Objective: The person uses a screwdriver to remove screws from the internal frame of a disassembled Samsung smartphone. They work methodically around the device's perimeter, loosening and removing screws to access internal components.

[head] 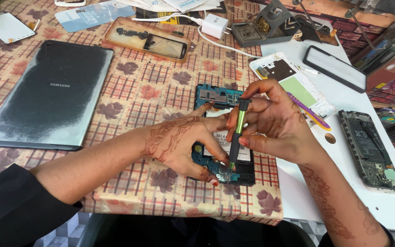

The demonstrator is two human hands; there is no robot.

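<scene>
From the head camera, we saw our right hand (277,123) pinching a green-and-black screwdriver (237,132) between thumb and fingers, holding it nearly upright with its tip down at the lower edge of an opened phone (216,98). That phone lay back-up on the checked, leaf-patterned tablecloth (152,91), its circuit board and battery bared, right in front of us at the table's near edge. Our left hand (184,142) rested flat on the phone's lower left part, fingers loosely spread and pressing down, the thumb tip just beside the screwdriver's tip. A grey tablet (51,96) lay face-down well to the left. Beyond it sat a clear phone case (147,39) and a white charger (214,25). On the white board (344,137) to the right lay a second stripped phone (371,148).
</scene>
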